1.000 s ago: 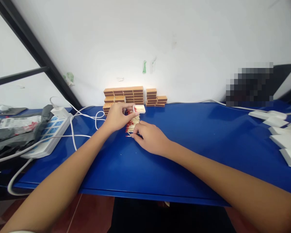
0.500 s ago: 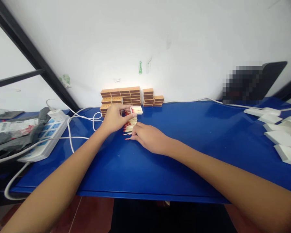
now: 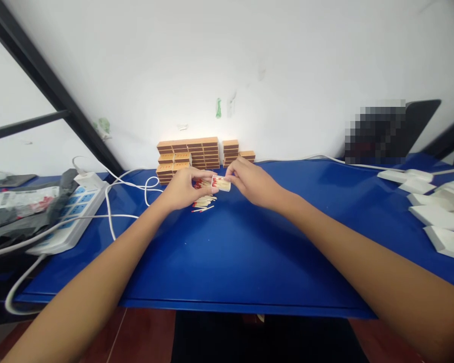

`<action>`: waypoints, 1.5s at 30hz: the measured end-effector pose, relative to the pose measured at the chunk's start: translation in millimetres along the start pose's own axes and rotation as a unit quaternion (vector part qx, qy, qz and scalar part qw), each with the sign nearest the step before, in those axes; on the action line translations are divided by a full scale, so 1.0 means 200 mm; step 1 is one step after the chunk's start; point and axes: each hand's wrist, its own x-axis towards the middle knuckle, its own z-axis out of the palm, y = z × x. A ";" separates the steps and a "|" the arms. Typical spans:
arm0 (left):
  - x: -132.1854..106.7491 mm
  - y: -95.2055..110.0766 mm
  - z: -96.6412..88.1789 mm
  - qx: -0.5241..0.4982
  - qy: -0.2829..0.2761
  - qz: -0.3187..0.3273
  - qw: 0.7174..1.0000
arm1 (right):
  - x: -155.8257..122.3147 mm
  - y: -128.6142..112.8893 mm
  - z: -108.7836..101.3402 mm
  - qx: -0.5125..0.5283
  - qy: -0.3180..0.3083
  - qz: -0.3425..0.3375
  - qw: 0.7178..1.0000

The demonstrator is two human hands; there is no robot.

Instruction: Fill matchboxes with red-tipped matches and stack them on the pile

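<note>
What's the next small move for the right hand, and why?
The right hand should probably nudge the matches down into the white matchbox tray: the left hand holds the tray, and the right fingertips are at its right end. Whether they pinch a match is too small to tell.

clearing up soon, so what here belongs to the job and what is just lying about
In use:
white tray in the left hand
loose matches
probably stacked matchboxes

Apparently lying about:
power strip
white cables
grey package
white pieces, role unclear
</note>
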 end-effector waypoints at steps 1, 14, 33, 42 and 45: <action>0.00 0.00 0.00 -0.011 -0.006 0.001 1.000 | 0.00 0.00 0.00 -0.003 0.000 0.003 1.000; 0.00 0.00 0.00 -0.050 -0.002 -0.016 0.999 | -0.02 -0.08 0.04 0.012 0.067 0.025 0.997; 0.01 -0.02 0.00 -0.011 0.085 -0.037 0.996 | -0.11 -0.24 0.13 -0.016 -0.178 0.008 0.984; 0.01 -0.02 0.00 -0.011 0.084 -0.032 0.996 | -0.12 -0.35 0.19 0.001 -0.143 0.006 0.990; 0.01 -0.01 0.01 -0.029 0.084 -0.043 0.995 | -0.12 -0.34 0.20 -0.005 -0.130 0.009 0.992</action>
